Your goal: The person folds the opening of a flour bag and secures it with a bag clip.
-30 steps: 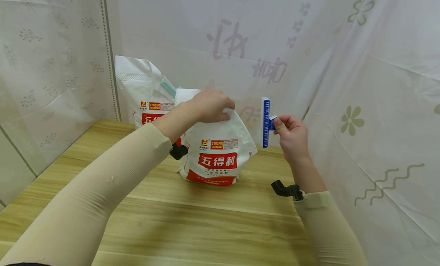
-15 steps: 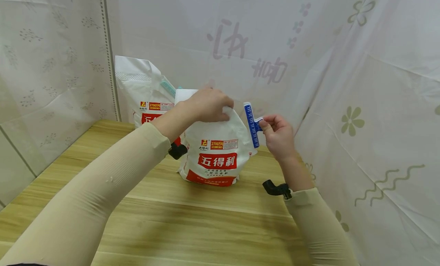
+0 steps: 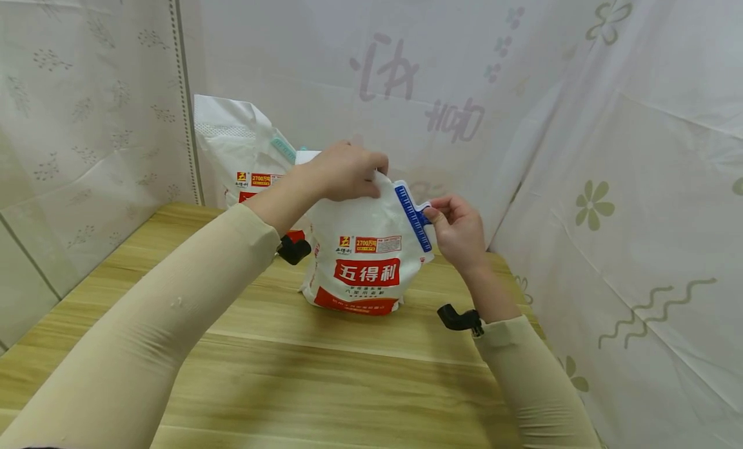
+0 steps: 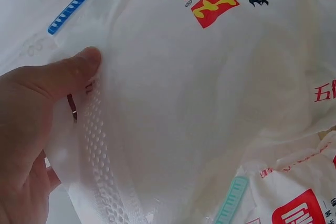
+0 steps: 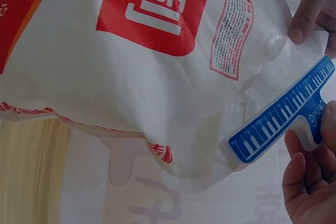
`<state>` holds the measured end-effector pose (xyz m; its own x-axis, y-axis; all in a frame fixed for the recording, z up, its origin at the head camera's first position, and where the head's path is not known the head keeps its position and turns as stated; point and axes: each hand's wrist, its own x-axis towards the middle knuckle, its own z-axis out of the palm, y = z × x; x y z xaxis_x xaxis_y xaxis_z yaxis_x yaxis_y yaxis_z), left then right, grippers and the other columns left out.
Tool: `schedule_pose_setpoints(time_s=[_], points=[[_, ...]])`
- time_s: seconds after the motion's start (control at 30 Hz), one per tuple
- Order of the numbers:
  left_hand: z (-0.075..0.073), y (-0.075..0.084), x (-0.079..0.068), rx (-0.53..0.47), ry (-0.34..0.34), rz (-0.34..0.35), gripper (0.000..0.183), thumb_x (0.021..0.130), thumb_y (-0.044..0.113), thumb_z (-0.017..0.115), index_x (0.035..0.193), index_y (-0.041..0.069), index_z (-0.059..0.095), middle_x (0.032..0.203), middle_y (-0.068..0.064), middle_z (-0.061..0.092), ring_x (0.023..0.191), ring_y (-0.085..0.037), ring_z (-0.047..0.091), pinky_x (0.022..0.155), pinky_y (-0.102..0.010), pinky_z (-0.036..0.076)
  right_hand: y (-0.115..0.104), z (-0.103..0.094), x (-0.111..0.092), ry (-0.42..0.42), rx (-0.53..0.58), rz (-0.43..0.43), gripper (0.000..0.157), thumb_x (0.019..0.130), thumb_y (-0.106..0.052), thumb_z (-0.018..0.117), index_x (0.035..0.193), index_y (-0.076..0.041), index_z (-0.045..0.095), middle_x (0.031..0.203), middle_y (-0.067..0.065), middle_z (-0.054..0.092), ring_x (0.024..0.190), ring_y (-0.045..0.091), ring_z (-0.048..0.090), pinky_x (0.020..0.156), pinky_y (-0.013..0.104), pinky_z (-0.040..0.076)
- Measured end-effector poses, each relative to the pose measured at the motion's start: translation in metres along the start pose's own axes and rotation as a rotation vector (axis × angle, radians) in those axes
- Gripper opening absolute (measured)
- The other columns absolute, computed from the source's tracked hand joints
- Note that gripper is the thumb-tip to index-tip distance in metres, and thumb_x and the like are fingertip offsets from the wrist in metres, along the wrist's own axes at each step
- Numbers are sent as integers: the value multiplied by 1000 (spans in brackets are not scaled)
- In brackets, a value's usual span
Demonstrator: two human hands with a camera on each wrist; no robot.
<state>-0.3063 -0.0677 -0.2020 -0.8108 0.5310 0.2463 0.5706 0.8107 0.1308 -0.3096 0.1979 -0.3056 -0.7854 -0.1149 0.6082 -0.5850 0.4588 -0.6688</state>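
A white flour bag (image 3: 360, 226) with red printing stands upright on the wooden table. My left hand (image 3: 345, 171) pinches its top edge; in the left wrist view the thumb (image 4: 79, 72) lies over the bag's front near the top. My right hand (image 3: 458, 233) pinches the handle of a blue clip (image 3: 413, 218) between thumb and fingers. The clip, marked like a piano keyboard, lies along the bag's upper right edge. In the right wrist view the blue clip (image 5: 283, 111) overlaps the bag's edge; whether its jaws grip the bag I cannot tell.
Behind on the left stands a second white flour bag (image 3: 232, 152) with a light teal clip (image 3: 283, 148) at its slanted top. Patterned curtains (image 3: 453, 62) rise behind and beside the wooden table (image 3: 325, 384).
My right hand has moved left with the blue clip, from apart from the bag to its upper right edge. The clip has tilted. My left hand has shifted slightly left, still holding the bag's top.
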Motion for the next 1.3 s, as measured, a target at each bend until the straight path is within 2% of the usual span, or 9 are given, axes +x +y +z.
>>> schedule_pose_setpoints(time_s=[0.1,0.3,0.4,0.47,0.63,0.93,1.3], points=[[0,-1,0,-13,-16,13,26,109,29,69,132,17,70,123,-5,75,101,-26,70,77,-34,65,-1,2,0,-18,-28,12,19,109,-15,69,112,4,69,100,19,72,83,18,67,70,14,52],[-3,-1,1,-52,-45,44,26,110,18,58,133,16,69,122,-6,74,99,-27,71,75,-35,65,-2,3,0,-48,-82,20,17,109,-15,68,114,2,68,101,18,72,91,38,70,69,15,51],[-4,-2,0,-72,-50,37,25,112,18,57,134,15,68,123,-6,74,100,-26,71,76,-35,65,-3,4,0,-49,-105,6,17,109,-15,69,114,2,68,101,18,73,91,37,70,70,15,51],[-3,-3,-1,-83,-51,32,24,112,19,58,134,15,67,124,-7,73,100,-26,71,76,-35,65,-3,5,0,-53,-111,2,17,108,-15,70,113,1,68,101,17,73,89,31,69,71,15,51],[0,-3,-2,-114,-44,25,23,112,19,60,133,12,66,123,-9,73,100,-26,72,79,-36,67,-1,9,-1,-51,-81,12,14,108,-13,69,112,0,69,99,16,73,85,23,68,69,16,55],[2,-2,-1,-141,-30,14,22,112,18,60,132,11,66,123,-9,73,102,-27,72,81,-37,67,0,14,-2,-9,-50,7,14,108,-12,69,111,1,69,97,18,72,85,38,70,65,15,53],[1,-3,1,-162,-25,19,22,112,15,59,133,12,64,125,-10,71,104,-27,70,81,-37,67,1,15,-1,-23,-47,11,14,108,-12,69,114,1,68,100,18,71,89,41,71,68,14,55]])
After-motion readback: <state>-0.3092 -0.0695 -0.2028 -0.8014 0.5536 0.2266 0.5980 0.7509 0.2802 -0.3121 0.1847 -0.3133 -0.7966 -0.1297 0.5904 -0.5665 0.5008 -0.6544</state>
